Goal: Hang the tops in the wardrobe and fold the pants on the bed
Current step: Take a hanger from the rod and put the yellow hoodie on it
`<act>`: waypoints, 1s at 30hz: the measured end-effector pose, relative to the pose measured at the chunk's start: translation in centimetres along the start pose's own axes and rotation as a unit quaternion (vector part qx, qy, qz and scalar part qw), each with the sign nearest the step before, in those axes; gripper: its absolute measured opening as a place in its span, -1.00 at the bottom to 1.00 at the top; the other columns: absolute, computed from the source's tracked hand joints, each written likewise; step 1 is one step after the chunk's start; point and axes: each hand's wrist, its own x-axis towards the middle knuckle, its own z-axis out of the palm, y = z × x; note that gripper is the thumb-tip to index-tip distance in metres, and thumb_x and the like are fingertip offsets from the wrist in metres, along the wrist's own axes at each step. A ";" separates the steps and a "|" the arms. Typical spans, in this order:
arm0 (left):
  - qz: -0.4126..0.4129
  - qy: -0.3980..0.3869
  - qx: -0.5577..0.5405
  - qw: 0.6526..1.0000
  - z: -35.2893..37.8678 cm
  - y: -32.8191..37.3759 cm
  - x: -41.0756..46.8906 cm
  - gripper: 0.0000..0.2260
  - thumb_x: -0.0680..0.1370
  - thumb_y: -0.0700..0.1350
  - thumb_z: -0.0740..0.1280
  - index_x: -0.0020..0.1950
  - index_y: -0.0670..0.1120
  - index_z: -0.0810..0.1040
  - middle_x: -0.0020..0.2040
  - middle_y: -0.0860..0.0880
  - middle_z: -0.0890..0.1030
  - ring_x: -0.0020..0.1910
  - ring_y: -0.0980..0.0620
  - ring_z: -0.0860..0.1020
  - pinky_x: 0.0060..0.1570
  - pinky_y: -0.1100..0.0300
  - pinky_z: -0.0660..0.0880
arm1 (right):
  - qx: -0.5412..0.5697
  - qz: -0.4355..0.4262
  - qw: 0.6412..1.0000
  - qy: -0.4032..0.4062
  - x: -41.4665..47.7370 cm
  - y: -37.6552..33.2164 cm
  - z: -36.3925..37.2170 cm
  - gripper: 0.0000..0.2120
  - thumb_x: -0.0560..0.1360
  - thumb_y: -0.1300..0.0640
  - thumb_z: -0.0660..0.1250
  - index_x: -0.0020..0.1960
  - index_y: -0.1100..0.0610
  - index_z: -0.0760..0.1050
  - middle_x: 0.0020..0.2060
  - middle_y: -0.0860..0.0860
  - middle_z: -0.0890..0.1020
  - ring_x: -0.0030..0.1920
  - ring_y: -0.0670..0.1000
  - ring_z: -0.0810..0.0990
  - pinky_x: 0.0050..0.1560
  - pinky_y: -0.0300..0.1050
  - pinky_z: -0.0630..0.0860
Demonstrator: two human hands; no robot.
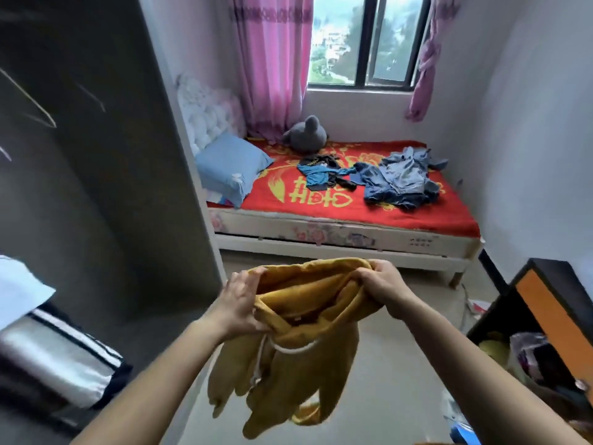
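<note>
Head view, left hand: the left hand (242, 303) grips one side of the opening of a yellow garment (288, 374), fingers curled over the hem.
Head view, right hand: the right hand (382, 285) pinches the opposite side of the same opening, stretching it wide between the two hands.
Yellow garment: it is held in the air between the hands, with a white drawstring at the opening and the rest hanging below them. It is probably a pair of pants, though the bunched cloth could be a hooded top.
Bed: the bed (433, 220) lies well beyond both hands. A blue heap of clothes (401, 181) sits far past the right hand, and a smaller dark-and-blue bundle (317, 175) lies beside it. Both are crumpled.
Wardrobe: the wardrobe (96, 187) stands open to the left of the left hand, with blurred hangers (35, 104) high inside.
Progress: early, by the look of it. No folded pants show on the bed, and no hung top can be made out.
Left to do: place the yellow garment, then sort both piles on the bed.
</note>
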 end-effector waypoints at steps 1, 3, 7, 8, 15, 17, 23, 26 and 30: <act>-0.055 -0.026 -0.038 0.997 -1.0 -2.0 -0.4 0.07 0.23 0.41 0.46 0.53 0.14 -0.07 0.45 -0.05 0.22 0.39 -0.11 0.25 0.39 -0.13 0.30 | 0.006 -0.029 1.000 0.005 1.1 -2.0 1.4 -0.84 0.53 0.22 0.25 -0.14 0.12 0.60 -0.29 0.08 0.63 -0.26 0.06 0.61 -0.19 0.00 0.61; -0.161 -0.029 -0.132 0.978 -2.5 -5.4 -0.9 0.20 0.13 0.53 0.41 0.54 0.17 -0.20 0.52 -0.07 0.18 0.47 -0.18 0.24 0.40 -0.19 0.31 | 0.024 -0.088 0.996 -0.002 2.6 -5.8 4.6 -0.77 0.53 0.26 0.23 -0.08 0.06 0.64 -0.24 0.05 0.65 -0.20 0.06 0.62 -0.16 0.01 0.61; -0.284 0.064 -0.155 0.944 -5.2 -10.1 -1.7 -0.33 0.39 0.27 0.46 0.39 -0.01 0.41 0.24 -0.05 0.56 0.17 -0.07 0.57 0.13 0.03 0.57 | 0.045 -0.190 0.980 -0.035 3.7 -12.2 10.3 -0.73 0.55 0.26 0.23 0.01 -0.02 0.64 -0.11 0.00 0.66 -0.05 0.03 0.62 -0.05 -0.02 0.60; -0.299 0.093 -0.131 0.941 -6.0 -11.1 -2.0 -0.63 0.44 0.16 0.45 0.14 -0.01 0.57 0.04 -0.03 0.64 -0.01 0.00 0.61 -0.03 0.12 0.61 | 0.039 -0.218 0.974 -0.041 4.0 -13.4 11.4 -0.73 0.55 0.25 0.24 0.03 -0.03 0.64 -0.06 -0.02 0.65 -0.01 0.00 0.61 -0.02 -0.05 0.59; -0.355 0.357 -0.060 0.862 -13.1 -17.9 -3.8 -0.87 0.56 -0.10 0.28 -0.05 -0.15 0.52 -0.03 -0.24 0.50 -0.03 -0.29 0.51 -0.11 0.02 0.44 | -0.077 -0.357 0.926 -0.095 7.3 -20.2 17.6 -0.81 0.61 0.16 0.23 0.12 -0.01 0.58 0.01 -0.14 0.55 0.03 -0.16 0.50 -0.11 -0.36 0.38; -0.371 0.355 -0.076 0.855 -15.1 -19.1 -3.4 -0.82 0.60 -0.05 0.22 -0.02 -0.16 0.46 0.01 -0.27 0.52 0.01 -0.32 0.52 -0.04 -0.03 0.45 | -0.111 -0.383 0.910 -0.112 8.6 -21.1 19.3 -0.81 0.61 0.17 0.22 0.11 -0.03 0.55 -0.01 -0.15 0.52 0.02 -0.14 0.51 -0.10 -0.34 0.41; -0.374 0.419 -0.237 0.792 -18.3 -21.6 -1.7 -0.76 0.65 -0.03 0.12 -0.05 -0.15 0.46 -0.19 -0.06 0.52 -0.11 -0.15 0.56 -0.20 0.09 0.38 | -0.113 -0.377 0.911 -0.120 13.7 -23.5 25.6 -0.79 0.56 0.23 0.22 0.05 0.01 0.57 -0.06 -0.06 0.55 0.01 -0.01 0.53 0.04 -0.09 0.48; -0.402 0.459 -0.322 0.724 -20.0 -23.4 -0.1 -0.70 0.65 0.01 0.14 -0.19 -0.11 0.48 -0.27 -0.07 0.52 -0.21 -0.12 0.53 -0.17 0.05 0.46 | -0.098 -0.359 0.914 -0.158 16.9 -25.7 29.2 -0.81 0.59 0.14 0.19 0.06 -0.02 0.55 -0.04 -0.05 0.57 0.04 0.00 0.54 0.06 -0.06 0.49; -0.436 0.515 -0.383 0.630 -22.5 -27.1 2.7 -0.73 0.58 -0.02 0.22 -0.26 -0.11 0.49 -0.28 -0.08 0.54 -0.23 -0.10 0.53 -0.17 0.03 0.50 | -0.070 -0.340 0.902 -0.257 22.2 -29.9 34.8 -0.74 0.60 -0.09 0.16 0.24 -0.10 0.45 0.22 -0.06 0.47 0.17 -0.05 0.49 0.06 -0.15 0.52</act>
